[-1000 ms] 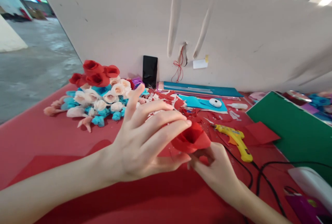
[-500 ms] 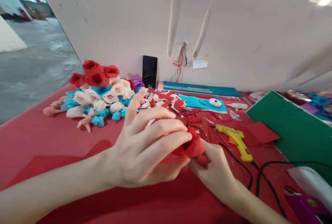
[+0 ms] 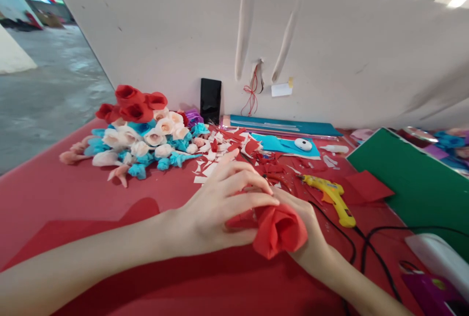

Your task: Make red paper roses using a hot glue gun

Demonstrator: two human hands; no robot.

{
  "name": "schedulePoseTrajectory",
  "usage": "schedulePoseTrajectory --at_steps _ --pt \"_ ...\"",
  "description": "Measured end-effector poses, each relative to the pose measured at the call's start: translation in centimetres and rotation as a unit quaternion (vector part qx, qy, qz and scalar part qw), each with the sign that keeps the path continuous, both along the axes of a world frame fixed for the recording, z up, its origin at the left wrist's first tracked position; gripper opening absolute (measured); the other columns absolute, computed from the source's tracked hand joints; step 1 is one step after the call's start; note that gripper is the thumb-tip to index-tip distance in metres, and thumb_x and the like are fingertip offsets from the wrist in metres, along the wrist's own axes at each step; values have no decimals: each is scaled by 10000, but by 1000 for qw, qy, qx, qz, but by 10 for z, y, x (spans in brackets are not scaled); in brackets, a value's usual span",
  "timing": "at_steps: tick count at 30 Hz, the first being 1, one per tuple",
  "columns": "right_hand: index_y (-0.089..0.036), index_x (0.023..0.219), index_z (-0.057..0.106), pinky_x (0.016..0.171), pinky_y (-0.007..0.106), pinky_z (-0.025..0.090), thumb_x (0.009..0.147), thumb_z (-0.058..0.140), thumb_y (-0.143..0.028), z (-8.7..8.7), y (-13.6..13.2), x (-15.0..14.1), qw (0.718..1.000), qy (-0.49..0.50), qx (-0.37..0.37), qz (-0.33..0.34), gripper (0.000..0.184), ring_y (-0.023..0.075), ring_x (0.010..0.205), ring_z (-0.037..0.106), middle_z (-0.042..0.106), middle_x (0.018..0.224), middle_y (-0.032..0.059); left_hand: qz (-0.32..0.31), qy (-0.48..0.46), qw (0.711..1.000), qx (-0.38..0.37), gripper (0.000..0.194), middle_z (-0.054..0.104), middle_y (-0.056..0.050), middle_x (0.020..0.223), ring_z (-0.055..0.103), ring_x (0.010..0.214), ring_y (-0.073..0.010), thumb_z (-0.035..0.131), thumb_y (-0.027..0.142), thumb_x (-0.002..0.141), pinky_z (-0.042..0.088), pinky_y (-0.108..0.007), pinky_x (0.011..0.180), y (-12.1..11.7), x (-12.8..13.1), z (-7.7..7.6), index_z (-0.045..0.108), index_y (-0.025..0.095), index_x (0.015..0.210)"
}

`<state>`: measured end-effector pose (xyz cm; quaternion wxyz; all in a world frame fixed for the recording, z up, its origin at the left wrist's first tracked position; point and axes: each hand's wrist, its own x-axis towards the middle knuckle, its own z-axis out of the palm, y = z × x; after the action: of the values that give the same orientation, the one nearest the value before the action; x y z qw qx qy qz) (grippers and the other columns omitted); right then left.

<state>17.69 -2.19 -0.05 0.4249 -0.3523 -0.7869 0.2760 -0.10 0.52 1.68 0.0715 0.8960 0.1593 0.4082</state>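
A red paper flower (image 3: 280, 230) faces me above the red tabletop, its petals curled around a dark centre. My right hand (image 3: 308, 223) is closed around its back, with the fingers mostly hidden behind the bloom. From the left, my left hand (image 3: 223, 203) curves over the flower, its fingertips pressed on the upper petals and the thumb beneath. Part of a loose red petal shows between the left thumb and fingers. A flat red sheet (image 3: 84, 242) lies under my left forearm.
Red, white and blue paper flowers (image 3: 154, 137) are heaped at left. Paper scraps (image 3: 216, 147) lie beyond my hands. At right are a yellow glue gun (image 3: 331, 196) with a black cord, a green board (image 3: 414, 179) and a purple item (image 3: 427, 286). A phone (image 3: 210, 101) leans on the wall.
The flower has tipped so its opening turns toward me, and it sits lower. My left hand has shifted right, its fingers lowered onto the petals; my right hand has turned behind the bloom.
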Motion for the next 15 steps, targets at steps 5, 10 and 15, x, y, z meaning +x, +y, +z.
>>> schedulePoseTrajectory --at_steps 5,10,15 --pt "-205 879 551 644 238 448 835 482 -145 1 -1 0 1000 -16 4 25 101 139 748 555 592 836 29 -16 -67 996 -59 117 589 -42 887 498 878 -173 611 235 778 357 -406 921 2 2 -6 625 189 885" --pt "-236 967 559 666 221 438 820 510 -117 -1 -1 3 999 -16 0 42 195 123 770 543 586 884 13 -39 -80 987 -131 108 574 -44 896 497 858 -157 618 221 772 398 -350 848 5 1 -6 649 183 868" --pt "-211 834 560 555 197 407 778 514 -88 -6 0 4 1000 -22 12 -4 142 99 635 503 565 764 -14 -54 -86 977 -186 176 578 -56 919 517 872 -159 663 195 728 430 -327 810 8 2 -9 643 171 901"
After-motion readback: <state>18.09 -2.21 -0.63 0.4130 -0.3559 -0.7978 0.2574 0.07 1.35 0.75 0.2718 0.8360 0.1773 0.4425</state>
